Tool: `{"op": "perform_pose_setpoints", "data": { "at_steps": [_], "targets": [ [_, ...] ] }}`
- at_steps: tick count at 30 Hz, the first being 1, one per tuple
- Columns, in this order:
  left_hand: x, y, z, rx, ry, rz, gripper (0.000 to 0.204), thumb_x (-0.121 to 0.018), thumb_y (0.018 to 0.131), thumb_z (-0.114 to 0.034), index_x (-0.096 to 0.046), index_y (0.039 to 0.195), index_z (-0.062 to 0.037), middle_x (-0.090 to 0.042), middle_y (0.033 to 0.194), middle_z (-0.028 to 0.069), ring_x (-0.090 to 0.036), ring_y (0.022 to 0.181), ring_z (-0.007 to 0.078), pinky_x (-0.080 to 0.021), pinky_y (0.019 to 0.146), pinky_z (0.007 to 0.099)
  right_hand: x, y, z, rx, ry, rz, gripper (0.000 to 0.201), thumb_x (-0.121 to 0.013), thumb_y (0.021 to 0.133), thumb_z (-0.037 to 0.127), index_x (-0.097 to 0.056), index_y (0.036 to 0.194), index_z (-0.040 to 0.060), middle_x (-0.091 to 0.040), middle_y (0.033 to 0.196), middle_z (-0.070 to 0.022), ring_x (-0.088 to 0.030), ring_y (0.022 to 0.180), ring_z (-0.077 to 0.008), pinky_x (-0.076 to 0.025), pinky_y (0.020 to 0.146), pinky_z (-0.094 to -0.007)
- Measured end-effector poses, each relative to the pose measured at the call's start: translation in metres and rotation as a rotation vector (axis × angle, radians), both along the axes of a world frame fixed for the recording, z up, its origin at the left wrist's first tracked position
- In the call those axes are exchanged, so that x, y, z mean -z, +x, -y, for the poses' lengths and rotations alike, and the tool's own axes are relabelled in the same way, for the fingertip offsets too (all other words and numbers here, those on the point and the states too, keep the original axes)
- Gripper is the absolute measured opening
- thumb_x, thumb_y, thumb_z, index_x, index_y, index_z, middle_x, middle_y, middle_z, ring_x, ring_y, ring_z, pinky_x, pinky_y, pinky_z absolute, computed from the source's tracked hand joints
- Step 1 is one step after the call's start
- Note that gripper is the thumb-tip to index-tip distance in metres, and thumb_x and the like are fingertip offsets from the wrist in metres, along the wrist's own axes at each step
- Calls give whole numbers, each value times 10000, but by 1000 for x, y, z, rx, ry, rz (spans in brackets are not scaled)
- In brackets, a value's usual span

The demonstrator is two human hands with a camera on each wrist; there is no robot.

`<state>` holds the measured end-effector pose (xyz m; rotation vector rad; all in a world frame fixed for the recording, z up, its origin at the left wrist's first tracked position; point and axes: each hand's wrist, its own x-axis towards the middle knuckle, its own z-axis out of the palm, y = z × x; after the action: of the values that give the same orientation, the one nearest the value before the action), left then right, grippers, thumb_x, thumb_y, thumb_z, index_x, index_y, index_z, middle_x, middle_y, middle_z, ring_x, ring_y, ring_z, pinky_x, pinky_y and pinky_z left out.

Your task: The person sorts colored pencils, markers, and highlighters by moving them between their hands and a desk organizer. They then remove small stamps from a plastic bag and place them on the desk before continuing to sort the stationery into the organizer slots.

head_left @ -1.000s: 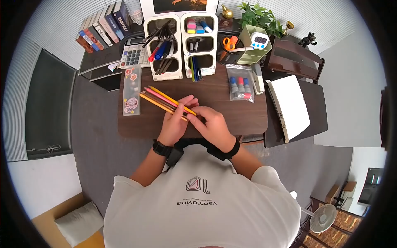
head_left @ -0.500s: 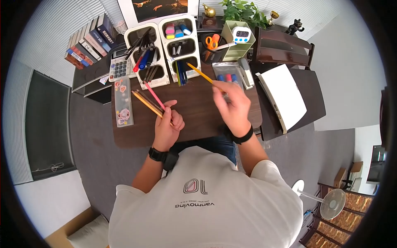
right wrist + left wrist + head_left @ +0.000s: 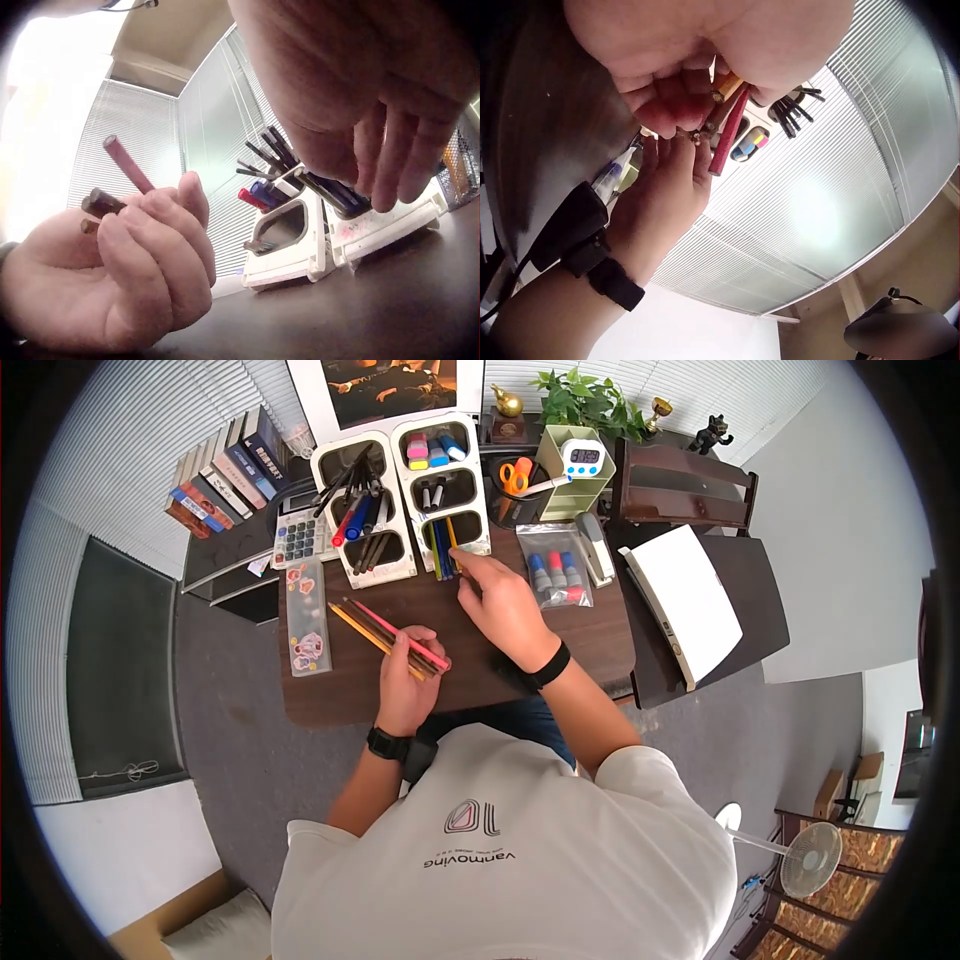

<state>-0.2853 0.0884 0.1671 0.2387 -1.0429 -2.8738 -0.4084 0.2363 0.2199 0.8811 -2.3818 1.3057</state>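
My left hand (image 3: 408, 685) grips several pencils, among them a pink pencil (image 3: 385, 626) and an orange-yellow one (image 3: 352, 622), above the table's near part. At the front compartment of the right white organizer (image 3: 478, 540), my right hand (image 3: 503, 610) pinches the end of a yellow pencil (image 3: 452, 534), whose far part lies in that compartment beside blue and green pencils (image 3: 437, 550). In the right wrist view the right hand's fingers (image 3: 390, 165) hide the yellow pencil. The left white organizer (image 3: 400, 568) holds black pens, markers and dark pencils.
A sticker-covered case (image 3: 308, 630) and a calculator (image 3: 298, 540) lie at the left. On the right are a bag of markers (image 3: 556, 570), a stapler (image 3: 594, 550), a mesh cup with scissors (image 3: 515, 478) and a green holder with a timer (image 3: 583, 457).
My right hand has drawn a yellow pencil from the bundle in my left hand and carried it forward to the right organizer. The left hand keeps the other pencils.
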Motion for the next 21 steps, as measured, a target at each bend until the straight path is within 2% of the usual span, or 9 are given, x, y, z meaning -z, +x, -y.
{"op": "perform_pose_setpoints", "data": {
  "at_steps": [4, 6, 9, 10, 14, 16, 18, 20, 21],
  "targets": [
    [7, 2, 2, 20, -16, -62, 377, -411, 1141, -378, -633, 1140, -74, -599, 918, 26, -573, 877, 142, -474, 798, 336, -11, 19, -8, 98, 76, -56, 361, -694, 884, 46, -670, 1244, 49, -720, 935, -156, -709, 860, -341, -582, 750, -418],
    [5, 3, 1, -3, -23, -54, 375, -414, 1141, -371, -633, 1156, -68, -604, 939, 23, -582, 900, 142, -478, 809, 335, -15, 39, -13, -2, -68, 119, 245, -734, 911, 128, -700, 1138, 42, -707, 885, -123, -701, 784, -292, -569, 688, -367],
    [4, 1, -4, -26, -1, -51, 369, -425, 1143, -346, -630, 1219, -49, -613, 996, 15, -604, 970, 138, -487, 841, 324, -8, 69, -14, -191, -40, 310, 201, -777, 915, 193, -718, 1018, 31, -701, 865, -108, -687, 732, -252, -551, 647, -340],
    [-3, 0, -6, -31, -11, -31, 359, -423, 1145, -313, -629, 1230, -32, -623, 996, 24, -615, 967, 141, -498, 844, 318, -8, 75, -12, -164, -43, 320, 175, -793, 902, 179, -732, 960, 25, -712, 882, -112, -689, 719, -255, -559, 651, -357],
    [7, -1, -4, 17, -73, -48, 377, -420, 1146, -303, -615, 1302, -20, -586, 956, 9, -563, 899, 131, -470, 817, 318, 4, 77, -16, -110, -100, 198, 130, -777, 919, 114, -741, 1001, 20, -733, 928, -114, -701, 735, -214, -568, 671, -329],
    [8, -1, -3, 61, -109, -91, 404, -411, 1147, -331, -608, 1326, -28, -555, 931, -6, -520, 873, 123, -442, 802, 332, -1, 77, -23, -24, -288, 373, 107, -758, 932, 49, -752, 1032, 12, -758, 981, -101, -703, 787, -160, -566, 708, -289],
    [8, 0, -4, 31, -50, -42, 416, -416, 1141, -348, -602, 1356, -43, -507, 882, -18, -450, 811, 121, -406, 764, 324, -15, 69, -36, -18, -381, 315, 119, -755, 928, 23, -752, 1045, 5, -762, 996, -93, -694, 809, -138, -560, 726, -274],
    [4, 0, -1, 54, -46, -37, 417, -417, 1138, -355, -603, 1355, -51, -502, 873, -18, -446, 809, 122, -400, 761, 324, -23, 60, -52, 4, -533, 295, 151, -760, 908, -19, -748, 1058, -14, -767, 1005, -73, -674, 832, -105, -552, 756, -266],
    [1, -1, -1, 69, -46, -29, 418, -418, 1135, -362, -604, 1355, -60, -497, 864, -19, -443, 806, 122, -394, 758, 323, -28, 55, -59, 69, -480, 235, 153, -761, 906, -20, -743, 1058, -19, -767, 980, -78, -676, 825, -116, -547, 766, -268]
  ]
}}
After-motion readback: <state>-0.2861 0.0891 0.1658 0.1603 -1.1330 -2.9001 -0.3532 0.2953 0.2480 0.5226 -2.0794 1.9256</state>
